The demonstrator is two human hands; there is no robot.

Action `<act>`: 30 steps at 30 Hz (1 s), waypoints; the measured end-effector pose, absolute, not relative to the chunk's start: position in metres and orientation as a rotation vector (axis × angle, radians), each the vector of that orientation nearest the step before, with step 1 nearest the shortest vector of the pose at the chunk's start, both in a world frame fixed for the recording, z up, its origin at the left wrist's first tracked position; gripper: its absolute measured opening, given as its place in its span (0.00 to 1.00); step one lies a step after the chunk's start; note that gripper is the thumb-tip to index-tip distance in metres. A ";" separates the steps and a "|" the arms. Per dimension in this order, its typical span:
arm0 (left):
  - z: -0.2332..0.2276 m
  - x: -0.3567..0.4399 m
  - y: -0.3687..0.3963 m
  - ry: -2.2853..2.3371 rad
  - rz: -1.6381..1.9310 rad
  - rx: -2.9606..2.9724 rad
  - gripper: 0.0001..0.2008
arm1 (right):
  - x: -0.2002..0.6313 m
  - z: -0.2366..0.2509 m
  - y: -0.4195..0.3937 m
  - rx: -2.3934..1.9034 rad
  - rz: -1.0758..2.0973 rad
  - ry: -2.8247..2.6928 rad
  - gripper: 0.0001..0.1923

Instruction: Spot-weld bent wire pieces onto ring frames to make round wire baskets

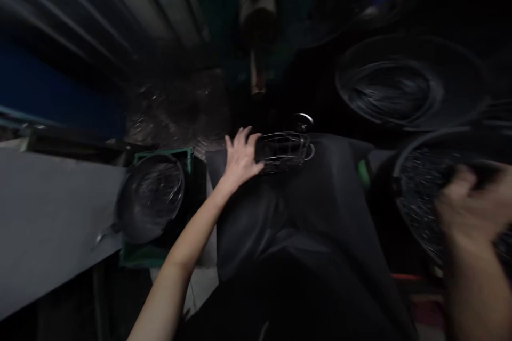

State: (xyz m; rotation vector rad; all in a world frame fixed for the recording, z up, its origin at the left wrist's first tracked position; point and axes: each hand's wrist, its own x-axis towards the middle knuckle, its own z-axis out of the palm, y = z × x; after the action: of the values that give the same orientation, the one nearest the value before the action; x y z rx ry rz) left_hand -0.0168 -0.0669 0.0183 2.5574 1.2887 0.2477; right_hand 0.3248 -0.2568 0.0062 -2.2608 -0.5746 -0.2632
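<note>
Centrally, wire-framed object [282, 158]: at or just above the dark trousers [328, 181], near the middle of the view; dark and glossy, too dim to name more closely.
Long axis: roughly left to right, crosswise to the thighs.
Right end: marked by a pale loop [311, 152], turned away from the nearer hand.
Bearing from the hands: immediately rightward of the left hand [241, 159], by far the nearer; well leftward of the right hand [470, 202].
Left grip: spread wide at the fingers, with thumb and forefinger bracketing the object's left end; whether clasping or merely steadying, not clear.
Right grip: partly curled over the near basin [440, 136]; too blurred to say how far closed or whether holding anything.
Basin contents: small dark shiny pieces [422, 192], heaped below the right hand.
Far basin [460, 80]: beyond the near one, with glossy dark material inside.
Left side: a round dark pan [136, 218] over a green crate [140, 258], just beside a pale panel [52, 224].
Ahead: a metal rod [258, 72], pointing down toward the lap, apart from the object.
</note>
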 end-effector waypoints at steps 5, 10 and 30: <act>0.013 -0.021 -0.050 1.250 0.313 2.509 0.31 | 0.338 0.024 -0.266 -2.393 -0.086 -0.510 0.09; 0.013 -0.020 -0.052 1.272 0.351 2.456 0.30 | 0.282 0.008 -0.261 -1.994 0.545 -0.728 0.22; 0.050 0.002 -0.054 1.382 0.509 2.762 0.26 | 0.164 0.053 -0.144 -1.476 1.010 -0.851 0.21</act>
State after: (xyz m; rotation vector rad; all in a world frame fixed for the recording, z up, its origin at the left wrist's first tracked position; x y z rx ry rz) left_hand 0.0024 -0.0535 0.0498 2.7621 1.3815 0.5094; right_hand 0.1637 -0.1441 0.0526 -1.4758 -0.8507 1.0100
